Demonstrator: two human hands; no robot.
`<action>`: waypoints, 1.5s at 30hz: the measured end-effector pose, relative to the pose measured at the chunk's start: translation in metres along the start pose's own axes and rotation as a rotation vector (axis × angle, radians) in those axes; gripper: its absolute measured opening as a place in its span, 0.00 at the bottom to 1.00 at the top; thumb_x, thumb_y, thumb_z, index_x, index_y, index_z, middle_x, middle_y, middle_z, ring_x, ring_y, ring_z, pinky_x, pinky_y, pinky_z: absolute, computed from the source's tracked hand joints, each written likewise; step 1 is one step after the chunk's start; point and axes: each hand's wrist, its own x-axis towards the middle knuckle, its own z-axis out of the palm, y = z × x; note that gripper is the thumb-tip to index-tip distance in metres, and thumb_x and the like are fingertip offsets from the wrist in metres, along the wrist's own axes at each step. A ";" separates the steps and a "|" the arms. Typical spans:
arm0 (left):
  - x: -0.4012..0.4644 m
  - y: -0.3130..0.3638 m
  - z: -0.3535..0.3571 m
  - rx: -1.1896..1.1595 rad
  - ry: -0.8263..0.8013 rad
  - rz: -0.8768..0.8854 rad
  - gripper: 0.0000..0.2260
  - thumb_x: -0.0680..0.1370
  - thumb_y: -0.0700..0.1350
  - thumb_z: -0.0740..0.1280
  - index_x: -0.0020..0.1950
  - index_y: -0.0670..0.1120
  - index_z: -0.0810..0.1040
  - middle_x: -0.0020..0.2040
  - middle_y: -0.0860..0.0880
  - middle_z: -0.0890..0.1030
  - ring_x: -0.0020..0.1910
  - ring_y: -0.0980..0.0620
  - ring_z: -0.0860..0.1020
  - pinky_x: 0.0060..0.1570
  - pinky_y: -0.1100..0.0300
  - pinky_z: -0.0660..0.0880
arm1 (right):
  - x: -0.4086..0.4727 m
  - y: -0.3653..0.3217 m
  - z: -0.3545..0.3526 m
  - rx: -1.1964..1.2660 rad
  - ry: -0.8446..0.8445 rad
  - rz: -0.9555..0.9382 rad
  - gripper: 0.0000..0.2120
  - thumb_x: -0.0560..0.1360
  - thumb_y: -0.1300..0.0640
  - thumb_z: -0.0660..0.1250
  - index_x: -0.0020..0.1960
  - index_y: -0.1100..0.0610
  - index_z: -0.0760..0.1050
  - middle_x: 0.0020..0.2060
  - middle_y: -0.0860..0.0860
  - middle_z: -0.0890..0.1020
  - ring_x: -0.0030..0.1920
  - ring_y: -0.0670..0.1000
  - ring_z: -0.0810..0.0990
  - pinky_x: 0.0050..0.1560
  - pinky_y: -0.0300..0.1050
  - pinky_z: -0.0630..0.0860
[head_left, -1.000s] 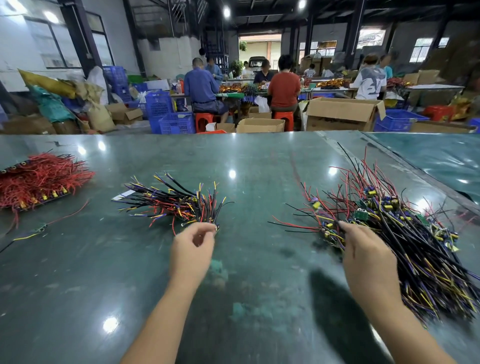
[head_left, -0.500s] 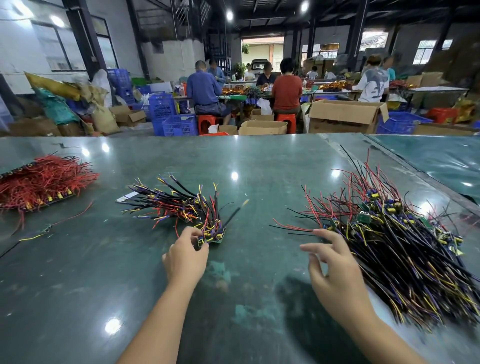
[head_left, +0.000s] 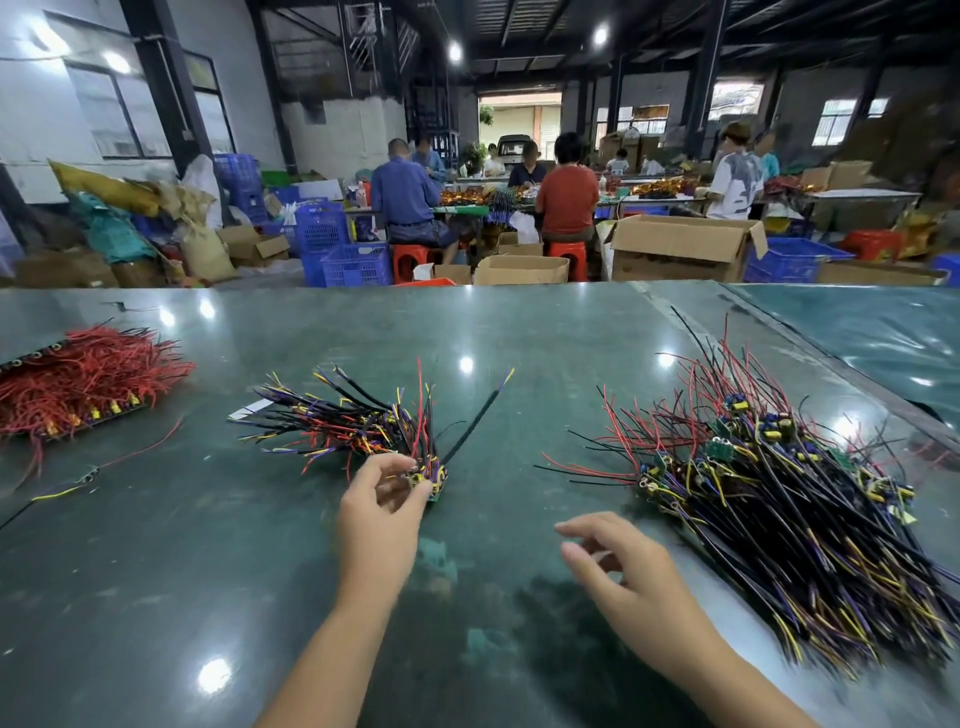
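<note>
The left hand (head_left: 384, 499) pinches a wired board (head_left: 434, 478) at the small pile's (head_left: 337, 421) near end, in the middle of the bench (head_left: 156, 571), while the right hand (head_left: 623, 566) hovers loosely open and empty, so tangled leads could drag neighbouring boards out of line.

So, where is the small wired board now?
The small wired board is in the head view's centre-left, pinched in the left hand at the near right end of the middle wire bundle.

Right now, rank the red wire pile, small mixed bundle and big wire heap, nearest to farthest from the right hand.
1. Big wire heap, just right of the right hand.
2. Small mixed bundle, ahead-left, pinched by the left hand.
3. Red wire pile, far left.
</note>
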 end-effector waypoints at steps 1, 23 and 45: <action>-0.006 0.005 0.006 -0.103 -0.038 -0.012 0.16 0.69 0.27 0.71 0.41 0.48 0.73 0.38 0.53 0.80 0.35 0.59 0.79 0.39 0.70 0.75 | -0.001 -0.004 0.001 0.107 -0.064 0.062 0.06 0.74 0.51 0.68 0.50 0.48 0.79 0.45 0.45 0.82 0.43 0.42 0.80 0.45 0.34 0.75; -0.059 0.011 0.046 -0.242 -0.472 -0.221 0.13 0.75 0.33 0.68 0.36 0.48 0.85 0.39 0.51 0.84 0.39 0.56 0.83 0.38 0.64 0.77 | 0.000 -0.002 0.013 0.163 0.035 0.073 0.14 0.78 0.66 0.61 0.51 0.48 0.78 0.44 0.46 0.85 0.44 0.43 0.83 0.50 0.36 0.76; -0.053 0.008 0.041 -0.035 -0.539 -0.020 0.08 0.73 0.40 0.72 0.37 0.51 0.85 0.38 0.52 0.85 0.38 0.55 0.82 0.40 0.61 0.77 | 0.001 -0.001 0.006 0.064 -0.077 0.146 0.03 0.70 0.55 0.73 0.41 0.54 0.80 0.36 0.53 0.83 0.37 0.51 0.79 0.42 0.47 0.75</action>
